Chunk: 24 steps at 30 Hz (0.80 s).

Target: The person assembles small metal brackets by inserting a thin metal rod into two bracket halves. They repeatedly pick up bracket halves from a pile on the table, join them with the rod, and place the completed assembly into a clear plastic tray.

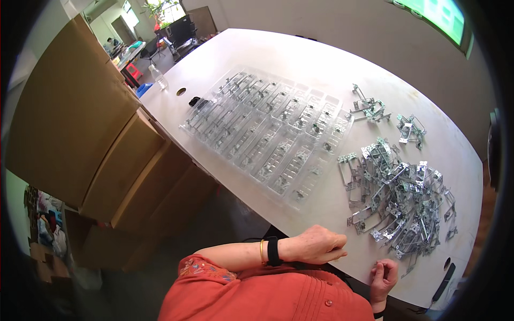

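My left hand rests at the near edge of the white table, fingers curled, with nothing visible in it. My right hand sits at the table's edge, fingers pinched on a small metal part that is mostly hidden. Just beyond both hands lies a big pile of metal brackets. A clear plastic tray with long compartments holds several brackets laid in rows, left of the pile.
Two small clusters of brackets lie farther back on the table. Stacked cardboard boxes stand to the left of the table. A clear bottle stands at the far left corner. Round holes are cut in the tabletop.
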Each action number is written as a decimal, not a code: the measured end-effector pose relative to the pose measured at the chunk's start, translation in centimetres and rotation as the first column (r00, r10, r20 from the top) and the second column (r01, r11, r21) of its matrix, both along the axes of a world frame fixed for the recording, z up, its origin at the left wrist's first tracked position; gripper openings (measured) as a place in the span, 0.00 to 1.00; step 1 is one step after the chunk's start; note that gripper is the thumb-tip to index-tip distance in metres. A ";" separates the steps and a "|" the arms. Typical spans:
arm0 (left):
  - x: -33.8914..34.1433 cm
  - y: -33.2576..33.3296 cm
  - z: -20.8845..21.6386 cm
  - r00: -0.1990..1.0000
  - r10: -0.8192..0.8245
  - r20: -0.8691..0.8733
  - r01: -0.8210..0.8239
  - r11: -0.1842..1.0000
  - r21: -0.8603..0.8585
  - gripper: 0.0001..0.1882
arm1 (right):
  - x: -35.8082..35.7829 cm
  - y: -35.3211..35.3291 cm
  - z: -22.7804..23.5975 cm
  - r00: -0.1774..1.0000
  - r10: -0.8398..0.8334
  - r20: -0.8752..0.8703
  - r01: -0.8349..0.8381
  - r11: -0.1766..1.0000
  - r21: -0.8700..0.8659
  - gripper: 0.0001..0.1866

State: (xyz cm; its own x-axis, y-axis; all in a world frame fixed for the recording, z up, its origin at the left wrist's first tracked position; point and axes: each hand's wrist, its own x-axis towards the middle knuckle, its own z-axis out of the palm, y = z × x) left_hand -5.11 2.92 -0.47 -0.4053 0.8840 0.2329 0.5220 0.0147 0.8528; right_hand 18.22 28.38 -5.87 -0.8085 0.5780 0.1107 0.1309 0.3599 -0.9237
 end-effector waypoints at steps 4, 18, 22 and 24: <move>0.4 0.2 -2.9 0.998 0.061 -0.017 -0.061 0.997 0.043 0.18 | -1.5 -0.8 2.4 0.983 0.131 -0.128 -0.060 0.891 0.449 0.02; 0.3 0.0 -4.8 0.997 0.069 -0.047 -0.059 0.982 0.180 0.19 | 0.3 0.2 -1.8 0.995 -0.087 0.049 0.079 0.988 0.136 0.03; 0.3 -0.2 -4.8 0.999 0.031 -0.015 -0.028 0.984 0.176 0.19 | 0.1 -0.2 -1.6 0.991 -0.102 0.083 0.084 0.975 0.204 0.04; 0.2 -0.2 -4.8 1.000 0.022 -0.003 -0.021 0.983 0.181 0.18 | -0.3 -0.7 -1.2 0.992 -0.104 0.067 0.079 0.950 0.303 0.04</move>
